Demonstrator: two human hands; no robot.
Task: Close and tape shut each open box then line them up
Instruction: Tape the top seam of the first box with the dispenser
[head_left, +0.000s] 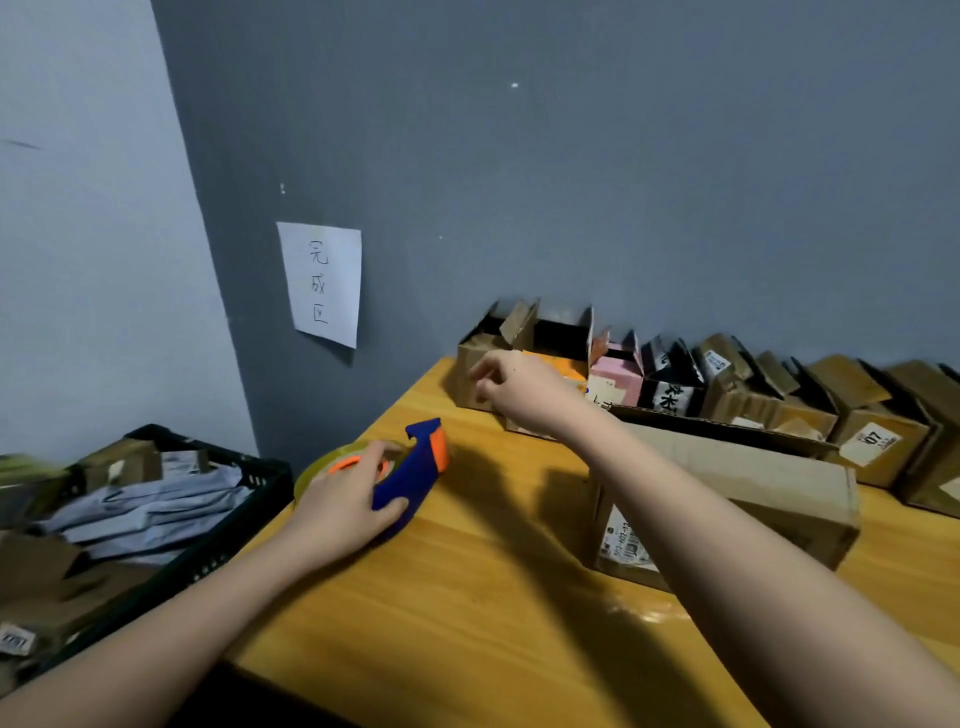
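Small packing room: shipping boxes (727, 395) along a wooden table (467, 597), wall sign (321, 283).

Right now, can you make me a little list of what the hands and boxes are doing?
left hand: grips the tape dispenser on the wooden table
right hand: reaching toward the open boxes, fingers loosely curled, holding nothing
row by wall: boxes with flaps up, none visibly taped
long box: lying nearer, under the right forearm
black crate: left of table, holds cardboard and packets
paper sign: on wall
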